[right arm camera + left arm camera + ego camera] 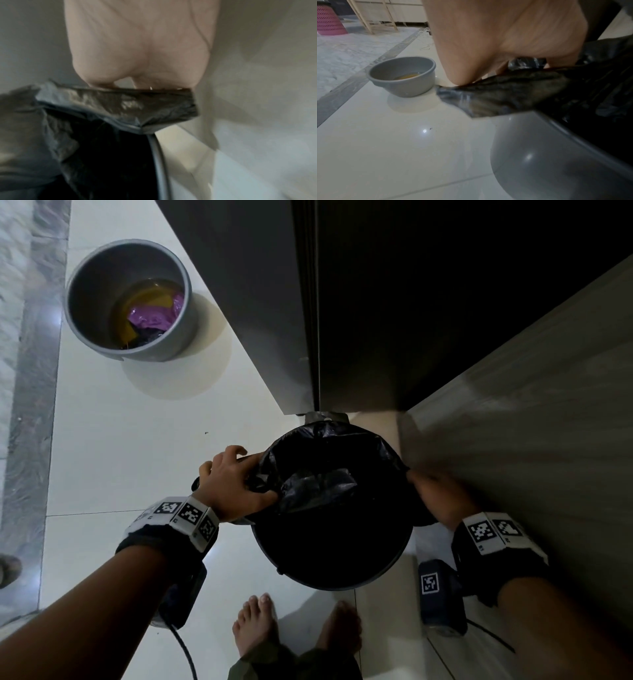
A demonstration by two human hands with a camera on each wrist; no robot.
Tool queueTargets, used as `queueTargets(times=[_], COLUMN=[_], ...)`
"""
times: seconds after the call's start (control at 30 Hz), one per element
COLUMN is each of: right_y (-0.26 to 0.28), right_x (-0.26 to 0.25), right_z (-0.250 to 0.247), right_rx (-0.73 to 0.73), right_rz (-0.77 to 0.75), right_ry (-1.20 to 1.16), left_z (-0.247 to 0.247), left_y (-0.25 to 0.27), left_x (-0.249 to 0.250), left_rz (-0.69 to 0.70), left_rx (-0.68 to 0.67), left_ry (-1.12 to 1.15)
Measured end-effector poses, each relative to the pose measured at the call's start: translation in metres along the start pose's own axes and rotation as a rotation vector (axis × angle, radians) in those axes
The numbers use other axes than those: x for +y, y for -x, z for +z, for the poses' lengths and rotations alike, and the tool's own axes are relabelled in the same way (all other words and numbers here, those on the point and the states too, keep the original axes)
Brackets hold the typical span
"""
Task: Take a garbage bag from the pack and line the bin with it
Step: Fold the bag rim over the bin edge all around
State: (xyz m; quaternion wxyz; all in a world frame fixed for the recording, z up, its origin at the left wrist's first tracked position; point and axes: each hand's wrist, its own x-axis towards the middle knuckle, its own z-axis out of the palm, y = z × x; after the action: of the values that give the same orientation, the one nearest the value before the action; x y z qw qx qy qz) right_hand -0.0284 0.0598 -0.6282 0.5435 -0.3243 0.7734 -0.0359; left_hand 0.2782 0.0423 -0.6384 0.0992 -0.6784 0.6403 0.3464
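- The grey bin [337, 573] stands upright on the pale tiled floor [137, 440], mouth up, just in front of the person's bare feet [255, 625] and close to a dark cabinet [445, 302].
- A black garbage bag [318, 484] sits in the bin with its opening upward; its edge is stretched across the mouth from left to right between the two hands, and a crumpled fold lies over the middle of the opening.
- The left hand [233, 481] grips the bag's left edge, fingers curled over the film at the bin's left rim; in the left wrist view the plastic bunches under the palm [496, 40].
- The right hand [435, 494] holds the right edge at the opposite rim; it is blurred in the head view, and in the right wrist view the fingers are hidden under a folded band of bag [137, 104].
- The bag's depth is lost in darkness.
- A second grey bin [130, 299] stands well apart to the left, holding purple, yellow and dark contents.
- Both wrists wear bands [185, 515] printed with black-and-white square codes; no readable lettering.
- A pink basket [329, 20] shows at the left wrist view's far corner, cut off.
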Motion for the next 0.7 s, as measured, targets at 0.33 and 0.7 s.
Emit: queueTargets(times=[0.33, 0.7], right_y=[0.052, 0.078], right_x=[0.052, 0.061], right_z=[0.027, 0.041], right_rx=[0.290, 0.120], right_rz=[-0.279, -0.380], right_ry=[0.022, 0.143], left_z=[0.041, 0.056], left_y=[0.056, 0.090], left_x=[-0.015, -0.009], left_rz=[0.065, 0.195], left_rx=[0.122, 0.183], left_ry=[0.459, 0.245])
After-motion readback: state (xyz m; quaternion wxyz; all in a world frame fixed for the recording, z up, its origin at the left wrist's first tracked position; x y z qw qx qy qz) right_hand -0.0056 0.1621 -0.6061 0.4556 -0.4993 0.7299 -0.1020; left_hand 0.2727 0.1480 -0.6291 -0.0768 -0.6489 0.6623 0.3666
